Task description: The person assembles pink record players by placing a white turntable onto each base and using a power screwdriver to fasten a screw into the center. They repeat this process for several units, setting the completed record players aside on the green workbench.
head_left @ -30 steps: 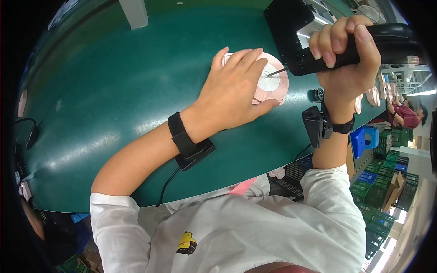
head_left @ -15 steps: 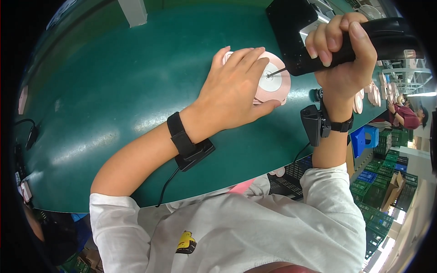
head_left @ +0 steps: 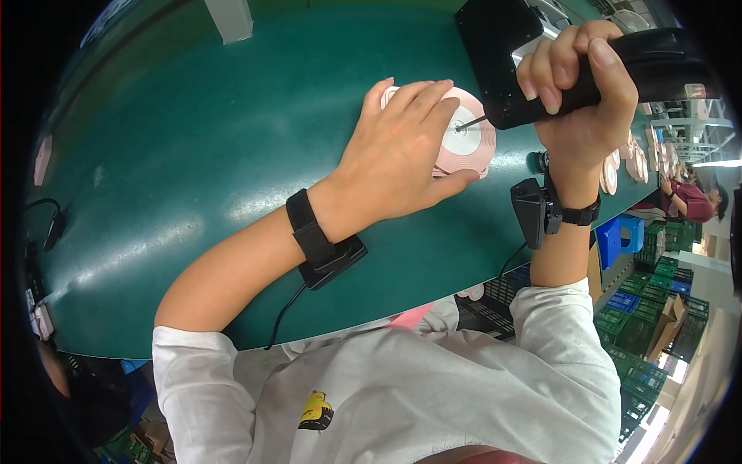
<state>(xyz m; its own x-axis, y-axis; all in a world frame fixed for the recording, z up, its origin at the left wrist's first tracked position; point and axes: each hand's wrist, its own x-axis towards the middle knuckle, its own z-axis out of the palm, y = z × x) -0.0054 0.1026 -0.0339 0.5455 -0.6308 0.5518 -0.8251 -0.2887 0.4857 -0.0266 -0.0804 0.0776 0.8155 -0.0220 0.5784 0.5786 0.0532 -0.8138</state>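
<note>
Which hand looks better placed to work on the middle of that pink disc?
Probably the right hand: it grips the black power screwdriver, whose bit touches the round pink disc's white centre. The left hand lies flat, steadying it.

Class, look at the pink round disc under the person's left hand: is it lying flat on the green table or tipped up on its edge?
Flat. The pink disc shows its full round face upward on the green table, with the left hand spread over it.

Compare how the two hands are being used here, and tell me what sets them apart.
The left hand lies flat, fingers spread over the pink round part on the green table; the right hand is curled in a fist around the black power screwdriver. The left presses down on the table; the right is raised above it. Both wear black wrist straps.
</note>
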